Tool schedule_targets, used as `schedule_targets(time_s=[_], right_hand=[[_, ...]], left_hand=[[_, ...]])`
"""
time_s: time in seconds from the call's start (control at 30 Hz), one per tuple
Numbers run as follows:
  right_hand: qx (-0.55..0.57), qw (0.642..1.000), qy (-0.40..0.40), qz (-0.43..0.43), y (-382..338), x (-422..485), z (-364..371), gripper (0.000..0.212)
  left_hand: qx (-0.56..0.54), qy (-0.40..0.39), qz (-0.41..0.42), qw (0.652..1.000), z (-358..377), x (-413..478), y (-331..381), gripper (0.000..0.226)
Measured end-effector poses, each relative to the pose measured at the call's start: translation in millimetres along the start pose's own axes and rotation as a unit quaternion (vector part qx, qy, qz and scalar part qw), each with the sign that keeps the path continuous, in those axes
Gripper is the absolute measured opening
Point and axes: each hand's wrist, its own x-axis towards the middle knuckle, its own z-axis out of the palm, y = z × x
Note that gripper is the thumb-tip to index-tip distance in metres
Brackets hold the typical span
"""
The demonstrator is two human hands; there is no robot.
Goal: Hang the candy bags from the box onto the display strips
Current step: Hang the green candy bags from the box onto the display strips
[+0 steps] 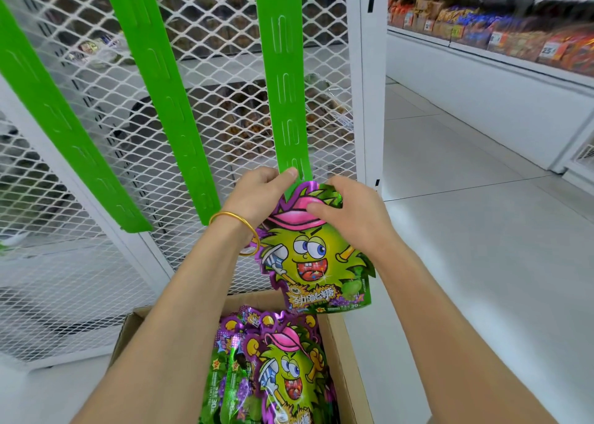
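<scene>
Shop aisle, head view. Backdrop: white mesh panel (225,54) on a white rack; stocked shelves (514,31) far right, blurred; pale tiled floor (482,230).

Item 1. Three green display strips hang against the mesh: left strip (64,128), middle strip (160,86), right strip (283,86). Each has a column of cut tabs, and the visible lengths carry no bags.

Item 2. Candy bag (315,256), green-and-purple foil with a cartoon figure. It is upright, its long axis vertical and in line with the right strip. Its top edge meets the strip's bottom end, just under the lowest tab. Whether the hang hole has caught the tab cannot be told.

Item 3. Left hand (257,195), gold bangle (238,227) at the wrist, pinches the bottom end of the right strip, thumb on its face. Right hand (350,211) grips the bag's top, fingers curled over the front, thumb hidden.

Item 4. Cardboard box (337,343), open, directly below the hands, holding more bags (283,369) of the same kind.

Judgement: the coming move likely turns on seating the bag's top over that lowest tab. Both hands sit at the junction, and the right one bears the bag.
</scene>
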Motion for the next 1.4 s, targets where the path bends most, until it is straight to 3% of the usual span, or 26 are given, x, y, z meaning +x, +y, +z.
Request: schedule_targets(time_s=[0.23, 0.33, 0.53, 0.73, 0.83, 0.93, 1.07, 1.17, 1.23, 1.3, 1.33, 1.37, 1.4], right_hand=[[-0.004, 1.000, 0.026, -0.004, -9, -2, 0, 0.034], [-0.015, 0.999, 0.028, -0.006, -11, -2, -1, 0.028], [-0.007, 1.000, 0.021, -0.011, -10, 0, -1, 0.024], [-0.029, 0.999, -0.034, 0.009, 3, -4, 4, 0.024], [-0.025, 0.997, -0.061, 0.031, 13, -5, 11, 0.032], [-0.032, 0.996, -0.059, 0.050, 19, -2, 14, 0.034], [-0.051, 0.996, -0.044, 0.065, 23, 1, 18, 0.030], [-0.058, 0.996, -0.007, 0.071, 24, -1, 20, 0.032], [-0.086, 0.991, 0.094, 0.043, 21, -8, 17, 0.036], [-0.077, 0.974, 0.213, -0.006, 11, -22, 14, 0.026], [-0.059, 0.970, 0.235, -0.019, 7, -30, 15, 0.019], [-0.036, 0.977, 0.207, -0.014, 4, -37, 19, 0.014], [-0.022, 0.992, 0.123, 0.005, 4, -44, 26, 0.010]], left_hand=[[0.010, 0.019, 0.025, 0.999, -1, 3, -3, 0.040], [-0.005, 0.034, 0.045, 0.998, 2, 3, -4, 0.043], [-0.068, 0.067, 0.037, 0.995, 9, 0, -3, 0.010], [-0.053, 0.086, 0.022, 0.995, 10, 6, -15, 0.044], [-0.024, 0.040, 0.054, 0.997, 8, 3, -18, 0.036], [0.000, -0.030, 0.083, 0.996, 10, 3, -27, 0.009], [0.050, -0.029, 0.121, 0.991, 15, 6, -36, 0.036], [0.100, -0.019, 0.145, 0.984, 14, 8, -39, 0.018], [0.134, -0.027, 0.155, 0.978, 12, 8, -43, 0.021], [0.181, -0.012, 0.161, 0.970, 6, 4, -47, 0.042], [0.203, 0.014, 0.164, 0.965, 2, 1, -48, 0.049], [0.218, 0.046, 0.167, 0.960, -4, -3, -49, 0.053], [0.226, 0.076, 0.172, 0.956, -11, -9, -50, 0.054]])
